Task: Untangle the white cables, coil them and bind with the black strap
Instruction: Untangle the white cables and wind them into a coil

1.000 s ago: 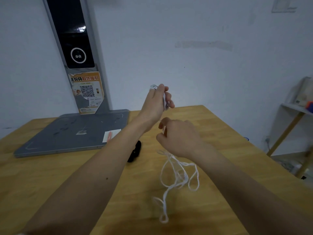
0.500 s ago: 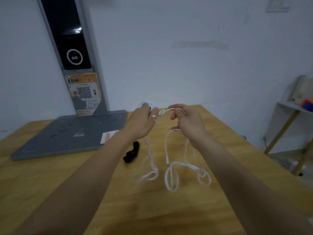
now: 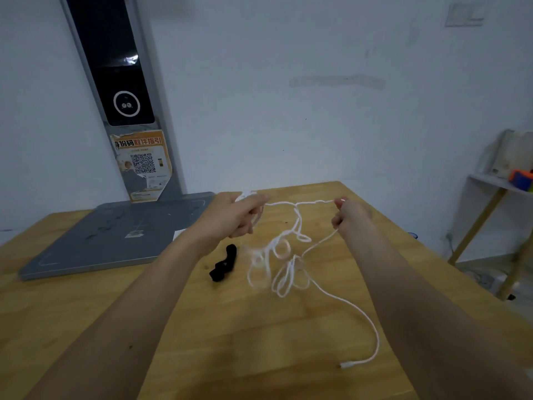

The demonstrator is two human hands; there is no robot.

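White cables: thin, tangled loops strung between your hands, one plug end trailing near your right forearm. Black strap: crumpled, below your left hand.

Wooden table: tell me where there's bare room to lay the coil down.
Bare wood lies on the table's near left, between the grey base plate and the left forearm, and near the right forearm beside the cable's plug end. Crowded: the middle, with white cable loops and black strap.
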